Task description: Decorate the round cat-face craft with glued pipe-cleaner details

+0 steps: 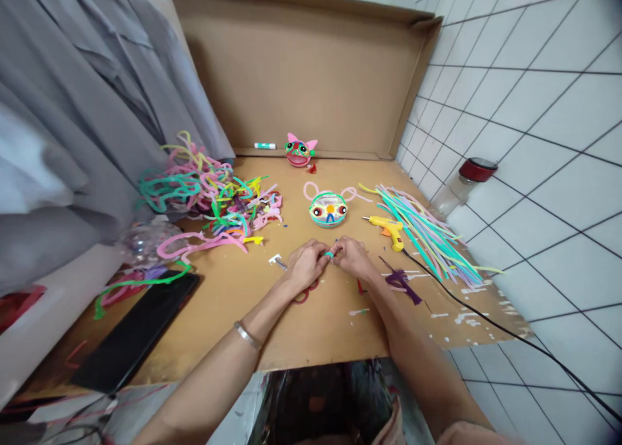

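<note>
My left hand (305,264) and my right hand (352,257) meet over the cardboard sheet (301,331), fingertips pinched together on a small teal pipe-cleaner piece (330,254). Red-handled scissors (302,294) lie partly hidden under my left hand. Just beyond the hands lies a round pipe-cleaner face with pink loop ears (328,208). A second face with pink ears (300,151) stands at the back. A yellow glue gun (387,227) lies right of the hands.
A tangle of coloured pipe cleaners (214,195) lies at the left, a straight bundle (427,234) at the right. A black tablet (138,328), purple scraps (401,281), a red-lidded jar (464,182), a glue stick (265,146), grey cloth and a tiled wall surround the sheet.
</note>
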### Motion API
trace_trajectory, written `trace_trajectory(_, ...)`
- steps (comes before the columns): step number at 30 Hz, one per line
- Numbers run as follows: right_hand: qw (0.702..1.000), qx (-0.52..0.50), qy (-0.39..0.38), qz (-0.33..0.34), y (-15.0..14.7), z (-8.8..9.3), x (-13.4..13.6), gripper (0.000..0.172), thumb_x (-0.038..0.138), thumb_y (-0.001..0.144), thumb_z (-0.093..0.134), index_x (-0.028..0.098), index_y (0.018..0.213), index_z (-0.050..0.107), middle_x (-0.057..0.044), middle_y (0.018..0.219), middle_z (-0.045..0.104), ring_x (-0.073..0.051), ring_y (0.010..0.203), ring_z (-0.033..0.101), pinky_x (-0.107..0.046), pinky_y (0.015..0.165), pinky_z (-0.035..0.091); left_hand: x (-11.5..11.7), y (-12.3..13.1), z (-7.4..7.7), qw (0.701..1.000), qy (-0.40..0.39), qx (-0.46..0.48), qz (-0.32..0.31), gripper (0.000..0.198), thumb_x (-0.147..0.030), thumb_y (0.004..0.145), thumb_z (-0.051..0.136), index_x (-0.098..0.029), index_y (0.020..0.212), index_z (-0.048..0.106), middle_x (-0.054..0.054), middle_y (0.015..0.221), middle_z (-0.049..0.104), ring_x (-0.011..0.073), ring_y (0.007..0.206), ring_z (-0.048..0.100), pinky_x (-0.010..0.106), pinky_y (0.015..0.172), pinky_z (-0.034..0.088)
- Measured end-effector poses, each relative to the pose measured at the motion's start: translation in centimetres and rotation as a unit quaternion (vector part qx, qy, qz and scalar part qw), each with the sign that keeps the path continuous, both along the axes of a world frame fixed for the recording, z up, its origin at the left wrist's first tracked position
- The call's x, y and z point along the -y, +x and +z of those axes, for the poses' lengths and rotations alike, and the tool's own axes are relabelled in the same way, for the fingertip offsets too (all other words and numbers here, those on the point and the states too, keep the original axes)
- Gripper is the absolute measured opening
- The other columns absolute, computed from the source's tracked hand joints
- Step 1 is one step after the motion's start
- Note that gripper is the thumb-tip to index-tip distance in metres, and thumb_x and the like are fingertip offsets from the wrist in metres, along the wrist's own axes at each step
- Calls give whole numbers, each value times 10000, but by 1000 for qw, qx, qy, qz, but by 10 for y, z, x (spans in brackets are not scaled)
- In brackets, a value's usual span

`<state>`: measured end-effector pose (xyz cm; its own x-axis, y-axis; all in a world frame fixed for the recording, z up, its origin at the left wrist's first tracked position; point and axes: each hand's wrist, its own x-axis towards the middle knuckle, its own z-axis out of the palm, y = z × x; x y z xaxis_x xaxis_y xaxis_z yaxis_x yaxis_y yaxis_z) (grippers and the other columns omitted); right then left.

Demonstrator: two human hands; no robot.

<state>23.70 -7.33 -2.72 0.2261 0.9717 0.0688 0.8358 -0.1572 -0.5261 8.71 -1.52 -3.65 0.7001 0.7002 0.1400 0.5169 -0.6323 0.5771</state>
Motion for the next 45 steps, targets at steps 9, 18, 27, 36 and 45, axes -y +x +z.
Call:
trace_trajectory(9, 987, -130, 92, 13, 11, -12, -6, 90, 240, 736, 636, 202, 681, 696, 6, 734, 653, -132, 715, 589, -247, 691, 429, 1, 4, 0, 998, -10, 43, 35, 188, -363, 840, 569, -194, 862, 647, 33, 838, 637, 166, 753, 582, 281, 699, 428)
trace_trajectory(18, 881, -435, 167, -88, 13, -10, -12, 292, 472, 642, 660, 192, 635, 574, 40, 525, 576, -81, 459, 472, -209, 478, 369, -2, 2, -1, 1000, 12, 6, -19, 199, -307, 839, 561, -208, 962, 681, 71, 957, 650, 212, 897, 608, 326, 817, 454)
trace_trajectory(27, 813, -524, 204, -152, 22, -4, -14, 420, 526, 524, 756, 196, 702, 567, 14, 575, 643, -82, 446, 533, -196, 438, 386, -5, 4, -6, 998, -36, 45, 10, 202, -359, 787, 617, -203, 904, 671, 44, 884, 644, 181, 799, 598, 313, 755, 461)
trace_trajectory(36, 806, -468, 298, -205, 55, -6, -48, 361, 500, 575, 707, 199, 704, 556, 25, 617, 624, -97, 522, 534, -214, 498, 395, -57, 15, 9, 905, -133, 350, 202, 453, -463, 744, 633, -171, 1085, 572, 91, 1110, 618, 164, 885, 585, 299, 811, 486)
trace_trajectory(45, 809, -433, 331, -222, 59, -19, -89, 271, 454, 592, 626, 197, 648, 564, 25, 636, 613, -127, 642, 535, -262, 662, 438, -69, 26, -24, 894, -130, 365, 225, 487, -471, 848, 536, -242, 1266, 439, 119, 1387, 474, 235, 1284, 472, 392, 1051, 404)
